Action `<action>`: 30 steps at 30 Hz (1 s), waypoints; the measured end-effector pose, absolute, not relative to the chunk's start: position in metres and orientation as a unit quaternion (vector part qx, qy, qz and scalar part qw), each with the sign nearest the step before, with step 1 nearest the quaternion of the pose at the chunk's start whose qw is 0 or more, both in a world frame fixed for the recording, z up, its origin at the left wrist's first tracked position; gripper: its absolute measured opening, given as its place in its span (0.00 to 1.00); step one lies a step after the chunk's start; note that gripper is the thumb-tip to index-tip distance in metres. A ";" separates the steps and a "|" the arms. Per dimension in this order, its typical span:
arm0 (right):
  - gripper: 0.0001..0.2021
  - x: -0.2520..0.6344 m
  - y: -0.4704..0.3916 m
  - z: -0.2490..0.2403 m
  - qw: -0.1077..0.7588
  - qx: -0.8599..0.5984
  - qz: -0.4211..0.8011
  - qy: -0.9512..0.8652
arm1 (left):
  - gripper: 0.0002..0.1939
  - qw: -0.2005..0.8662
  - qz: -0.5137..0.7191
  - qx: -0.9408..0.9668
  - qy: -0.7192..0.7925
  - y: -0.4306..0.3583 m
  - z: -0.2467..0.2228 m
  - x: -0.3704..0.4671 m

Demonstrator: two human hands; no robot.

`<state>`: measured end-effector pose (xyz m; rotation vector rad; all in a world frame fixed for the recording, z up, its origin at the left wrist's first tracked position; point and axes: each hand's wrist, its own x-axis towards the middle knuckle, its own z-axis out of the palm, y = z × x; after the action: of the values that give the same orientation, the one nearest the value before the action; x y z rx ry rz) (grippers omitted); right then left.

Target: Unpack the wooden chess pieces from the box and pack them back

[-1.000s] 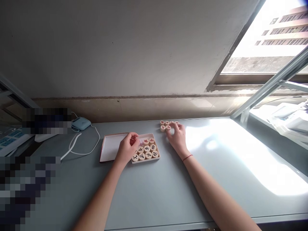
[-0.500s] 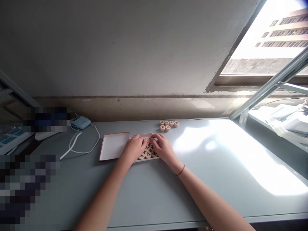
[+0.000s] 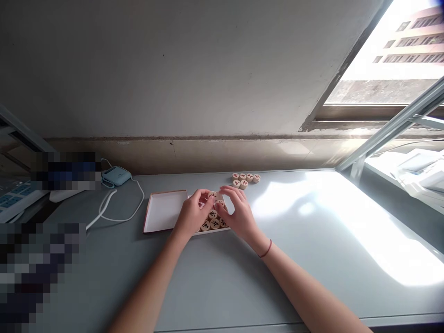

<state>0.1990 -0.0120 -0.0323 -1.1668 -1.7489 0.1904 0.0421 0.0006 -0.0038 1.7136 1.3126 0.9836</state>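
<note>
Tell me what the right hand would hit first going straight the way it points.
Probably the left hand, near its fingertips at the box of round pieces; depth there is unclear.

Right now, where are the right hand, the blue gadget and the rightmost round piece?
Right hand (image 3: 240, 214): head view, back of the hand.
Blue gadget (image 3: 117, 176): head view, its top.
Rightmost round piece (image 3: 256, 177): head view, its marked top.

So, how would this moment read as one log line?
left hand: over box; right hand: over box; grip: unclear; inside box: round pieces; six loose pieces: on desk, beyond box; tray: left of box
</note>
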 end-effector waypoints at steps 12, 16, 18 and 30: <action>0.05 0.240 -0.001 -0.012 0.488 -0.556 -0.013 -0.673 | 0.18 0.535 0.490 0.475 0.498 -0.003 0.001 0.048; 0.03 0.280 0.014 -0.032 0.431 -0.679 0.023 -0.594 | 0.19 0.524 0.509 0.467 0.499 0.000 -0.003 0.044; 0.04 0.290 0.020 -0.044 0.399 -0.706 0.046 -0.584 | 0.21 0.519 0.496 0.475 0.509 0.001 -0.006 0.043; 0.06 0.209 -0.020 -0.006 0.439 -0.510 0.221 -0.706 | 0.17 0.224 0.392 0.770 0.451 -0.012 -0.017 0.052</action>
<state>0.2094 -0.0198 -0.0057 -1.2664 -1.7535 0.5490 0.0518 -0.0122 -0.0168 2.1244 1.2453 1.0833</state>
